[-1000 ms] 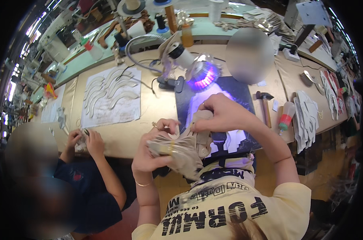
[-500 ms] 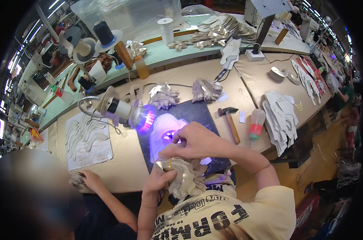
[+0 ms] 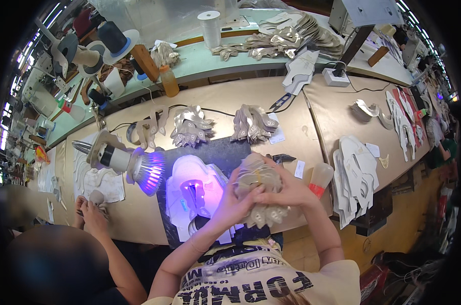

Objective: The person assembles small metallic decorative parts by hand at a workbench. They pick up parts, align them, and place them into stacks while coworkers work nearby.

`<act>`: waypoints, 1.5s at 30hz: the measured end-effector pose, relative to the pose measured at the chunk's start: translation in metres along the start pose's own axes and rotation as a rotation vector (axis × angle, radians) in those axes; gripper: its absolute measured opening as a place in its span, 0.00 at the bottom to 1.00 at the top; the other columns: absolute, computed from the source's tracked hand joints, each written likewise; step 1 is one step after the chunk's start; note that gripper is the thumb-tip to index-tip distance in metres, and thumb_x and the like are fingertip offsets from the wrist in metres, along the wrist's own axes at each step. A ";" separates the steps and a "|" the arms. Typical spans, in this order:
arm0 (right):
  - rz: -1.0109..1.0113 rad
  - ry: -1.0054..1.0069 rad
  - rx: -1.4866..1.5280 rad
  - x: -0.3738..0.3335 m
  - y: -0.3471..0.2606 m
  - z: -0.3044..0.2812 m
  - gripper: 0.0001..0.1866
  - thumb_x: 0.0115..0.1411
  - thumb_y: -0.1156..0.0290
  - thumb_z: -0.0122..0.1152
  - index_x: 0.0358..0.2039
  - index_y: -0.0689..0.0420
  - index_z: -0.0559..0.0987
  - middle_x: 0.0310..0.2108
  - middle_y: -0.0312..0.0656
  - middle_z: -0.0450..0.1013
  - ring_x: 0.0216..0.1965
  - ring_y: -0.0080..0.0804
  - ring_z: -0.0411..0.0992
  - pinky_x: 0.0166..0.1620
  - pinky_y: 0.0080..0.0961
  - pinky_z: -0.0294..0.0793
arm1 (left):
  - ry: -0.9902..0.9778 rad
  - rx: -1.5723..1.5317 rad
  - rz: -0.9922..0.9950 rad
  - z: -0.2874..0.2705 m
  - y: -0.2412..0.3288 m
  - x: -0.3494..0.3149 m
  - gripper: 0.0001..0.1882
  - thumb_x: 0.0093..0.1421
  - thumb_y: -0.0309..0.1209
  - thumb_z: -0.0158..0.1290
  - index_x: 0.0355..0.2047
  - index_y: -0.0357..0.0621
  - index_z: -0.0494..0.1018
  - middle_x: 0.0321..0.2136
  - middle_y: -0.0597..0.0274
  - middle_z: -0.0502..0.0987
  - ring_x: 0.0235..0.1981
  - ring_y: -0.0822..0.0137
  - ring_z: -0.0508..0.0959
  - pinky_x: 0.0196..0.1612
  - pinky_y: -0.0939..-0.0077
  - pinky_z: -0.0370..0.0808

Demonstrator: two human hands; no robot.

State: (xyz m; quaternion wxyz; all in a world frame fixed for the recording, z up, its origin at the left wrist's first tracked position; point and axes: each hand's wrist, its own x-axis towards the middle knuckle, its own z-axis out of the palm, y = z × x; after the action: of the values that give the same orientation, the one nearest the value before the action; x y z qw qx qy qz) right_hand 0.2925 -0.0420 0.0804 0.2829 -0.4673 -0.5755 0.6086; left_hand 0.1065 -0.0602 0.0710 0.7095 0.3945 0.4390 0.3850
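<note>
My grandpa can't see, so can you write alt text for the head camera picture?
A person's left hand and right hand hold a layered bundle of beige-grey pieces at a workbench. A lamp casts purple light over pale flat pieces on a dark mat, with two similar bundles beyond. A co-worker's hands are at left.

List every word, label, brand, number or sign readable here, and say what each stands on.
Cream T-shirt: bold dark lettering, partly legible; wording not copied.
White pieces: small blue mark, too small to read.
Paper slip beside the bottle: any writing too small to read.
Held beige bundle: none readable.
</note>
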 end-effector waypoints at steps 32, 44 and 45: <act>0.300 0.455 -0.256 0.100 0.063 -0.308 0.34 0.50 0.51 0.69 0.51 0.62 0.75 0.42 0.42 0.77 0.38 0.26 0.76 0.38 0.21 0.75 | 0.145 0.614 1.403 0.038 0.136 -0.073 0.07 0.52 0.28 0.56 0.31 0.47 0.69 0.29 0.59 0.74 0.28 0.58 0.78 0.45 0.51 0.70; -0.144 0.842 -0.682 0.180 0.009 -0.356 0.40 0.46 0.45 0.71 0.50 0.67 0.76 0.45 0.55 0.76 0.46 0.43 0.76 0.49 0.34 0.73 | -0.293 0.320 0.734 0.025 0.158 -0.063 0.06 0.55 0.28 0.53 0.27 0.37 0.70 0.27 0.50 0.77 0.27 0.52 0.76 0.39 0.57 0.72; -0.183 0.850 -0.673 0.202 0.003 -0.357 0.39 0.47 0.46 0.70 0.49 0.67 0.76 0.44 0.55 0.76 0.46 0.43 0.76 0.49 0.34 0.73 | -0.280 0.368 0.667 0.025 0.160 -0.064 0.06 0.55 0.27 0.54 0.27 0.37 0.71 0.27 0.50 0.78 0.27 0.52 0.76 0.39 0.58 0.72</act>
State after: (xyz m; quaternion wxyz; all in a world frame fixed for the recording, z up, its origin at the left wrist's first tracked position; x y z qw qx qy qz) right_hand 0.5307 0.2909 0.0642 0.3771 -0.6848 -0.6116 0.1214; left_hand 0.0770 -0.0598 0.2430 0.5160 0.6842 0.2477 0.4519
